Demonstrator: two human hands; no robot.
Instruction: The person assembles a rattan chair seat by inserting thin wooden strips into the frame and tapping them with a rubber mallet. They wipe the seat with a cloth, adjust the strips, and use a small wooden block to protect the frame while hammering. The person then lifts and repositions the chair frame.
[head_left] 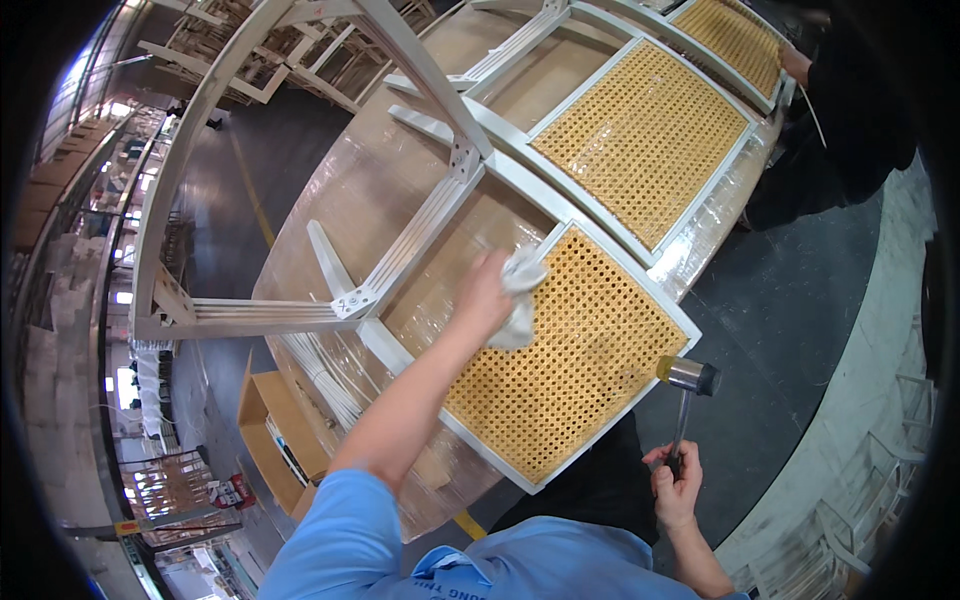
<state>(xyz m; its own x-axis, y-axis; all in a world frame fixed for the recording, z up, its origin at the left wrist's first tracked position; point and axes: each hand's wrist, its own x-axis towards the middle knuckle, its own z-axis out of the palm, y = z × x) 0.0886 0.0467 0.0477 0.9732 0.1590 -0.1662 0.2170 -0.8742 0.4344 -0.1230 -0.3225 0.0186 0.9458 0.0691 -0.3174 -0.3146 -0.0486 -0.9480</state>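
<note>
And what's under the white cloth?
The cloth, held in the left hand, overlaps the near cane panel and its white frame, both visible around it. The part directly beneath is covered, so it can't be seen.

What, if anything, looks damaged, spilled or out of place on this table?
Nothing clearly stands out: the cane panel by the left hand sits in its white frame, with no tear or spill visible. The pale strips lie loosely near the cardboard box.

A yellow line [250, 187] crosses the dark floor [760, 330] near stacked wooden frames [268, 88], bright windows [127, 388] at left.
</note>
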